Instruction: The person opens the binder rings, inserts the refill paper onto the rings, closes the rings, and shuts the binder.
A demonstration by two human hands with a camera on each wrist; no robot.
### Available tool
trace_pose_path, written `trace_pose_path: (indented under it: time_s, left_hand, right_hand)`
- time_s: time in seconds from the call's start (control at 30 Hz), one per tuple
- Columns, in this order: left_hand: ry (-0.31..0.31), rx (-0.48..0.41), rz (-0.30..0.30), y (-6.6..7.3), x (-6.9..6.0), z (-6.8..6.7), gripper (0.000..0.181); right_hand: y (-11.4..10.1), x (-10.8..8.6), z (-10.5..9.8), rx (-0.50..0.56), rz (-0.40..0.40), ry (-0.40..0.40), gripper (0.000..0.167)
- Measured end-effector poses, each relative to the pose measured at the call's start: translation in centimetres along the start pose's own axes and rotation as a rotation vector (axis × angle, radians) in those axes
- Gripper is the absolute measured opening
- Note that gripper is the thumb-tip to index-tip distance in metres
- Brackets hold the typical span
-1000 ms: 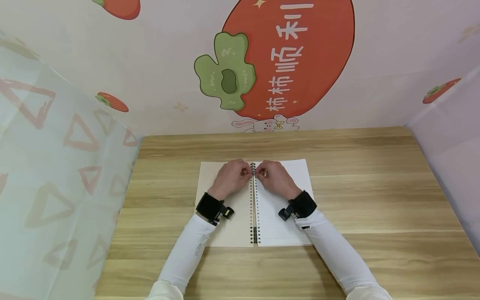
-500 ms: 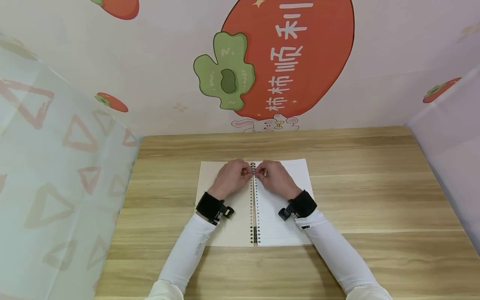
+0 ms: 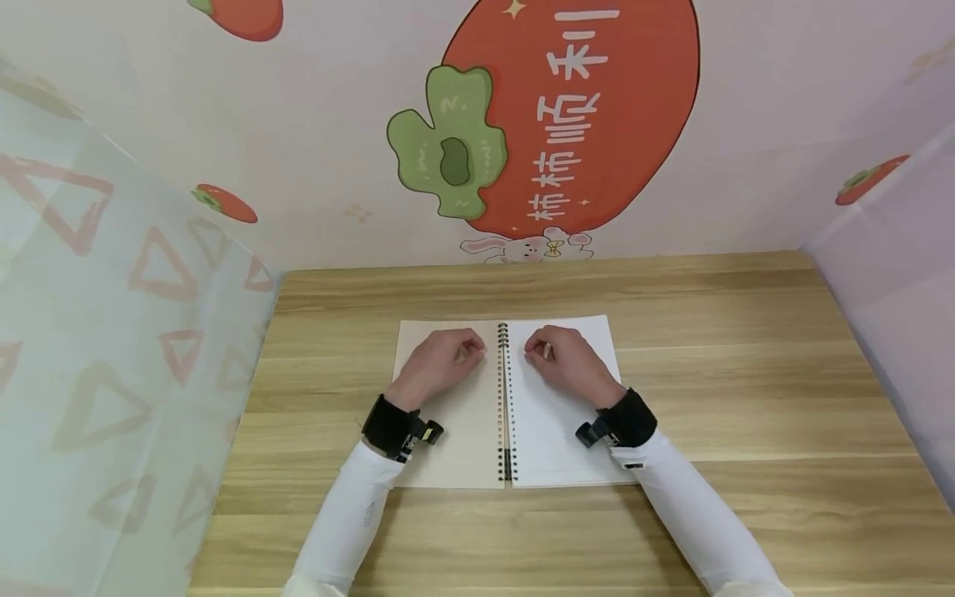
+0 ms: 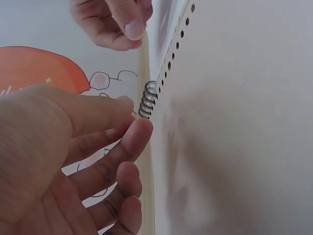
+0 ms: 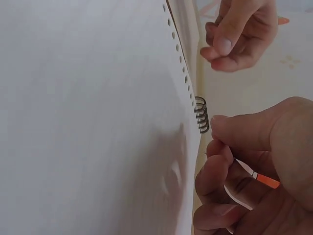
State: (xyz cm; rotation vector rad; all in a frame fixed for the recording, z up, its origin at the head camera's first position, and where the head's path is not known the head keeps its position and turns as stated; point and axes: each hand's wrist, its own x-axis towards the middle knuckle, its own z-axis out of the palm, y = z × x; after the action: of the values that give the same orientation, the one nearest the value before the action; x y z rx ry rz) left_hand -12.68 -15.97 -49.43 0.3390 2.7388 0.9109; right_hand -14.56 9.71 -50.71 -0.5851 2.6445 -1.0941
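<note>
A spiral notebook lies spread flat on the wooden table, with a beige sheet (image 3: 462, 444) on the left and white lined paper (image 3: 555, 448) on the right. Dark binding rings (image 3: 503, 335) join the two halves at the top; another short ring section (image 3: 507, 464) sits at the bottom. My left hand (image 3: 438, 362) hovers over the beige side, fingers loosely bent, nothing between them. Over the white page is my right hand (image 3: 573, 365), likewise loosely bent and holding nothing. In both wrist views the upper rings (image 4: 147, 100) show close beyond the fingertips, apart from them.
Around the notebook extends the wooden tabletop (image 3: 731, 414). A printed backdrop (image 3: 321, 124) stands behind the table, and pale side panels (image 3: 149, 398) rise left and right. Each wrist carries a black strap (image 3: 390, 427) with a small camera.
Both hands have let go of the upper rings and drawn apart, the left one leftward and the right one rightward, slightly nearer the person. The notebook stays in place.
</note>
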Motion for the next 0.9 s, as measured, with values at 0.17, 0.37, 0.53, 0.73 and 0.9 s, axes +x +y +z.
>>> trace_pose_path:
  time_s: [0.17,0.37,0.53,0.73,0.9]
  left_hand:
    - [-0.026,-0.014,0.014,0.0,-2.1,0.2,0.010]
    - [-0.054,-0.010,0.049,0.1,-4.5,1.4,0.007]
    - [-0.049,-0.003,0.084,0.5,-6.2,2.2,0.006]
    - [-0.061,0.024,0.132,0.9,-8.0,3.4,0.005]
    - [-0.069,0.042,0.172,1.3,-9.2,4.3,0.004]
  right_hand:
    - [0.0,-1.7,-0.3,-0.009,-0.024,-0.023,0.005]
    - [0.3,-3.8,-0.2,-0.035,-0.062,-0.037,0.005]
    - [0.5,-5.3,0.0,-0.043,-0.103,-0.038,0.006]
    - [-0.2,-6.9,0.1,-0.035,-0.144,-0.086,0.008]
    - [-0.7,-8.3,0.7,-0.022,-0.183,-0.142,0.009]
